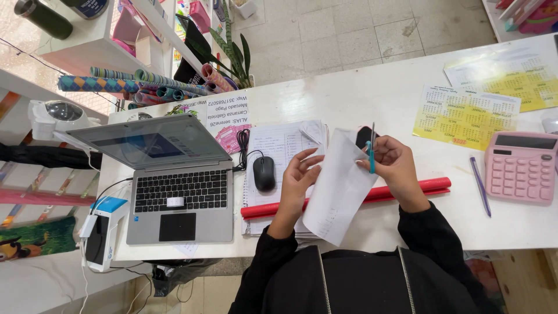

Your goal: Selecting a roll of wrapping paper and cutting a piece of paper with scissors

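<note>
The left hand (297,174) grips the left edge of a white sheet (339,189), fingers curled over the paper and thumb behind it, so the hand is closed on the sheet. The right hand (395,166) is closed around the blue handles of a pair of scissors (371,148), whose blades point toward the far side and stand at the sheet's upper right edge; whether the blades are parted or together cannot be told. The two hands are apart, with the sheet between them, held above the near middle of the white table (372,93). Under the sheet a red roll (407,189) lies left to right across the table, on top of a notebook (279,145) with written lines. A black mouse (264,172) rests on the notebook's left part, its cable running to the far side. Left of it stands an open laptop (180,192), and a blue and white card reader (103,229) sits at the near left corner. To the right, a purple pen (480,186) lies just beside a pink calculator (521,166). Farther off, a yellow calendar sheet (465,116) lies flat on the table. Rolls of patterned wrapping paper (133,81) lie past the table's far left edge, near a green plant (232,55). Both arms wear black sleeves.
</note>
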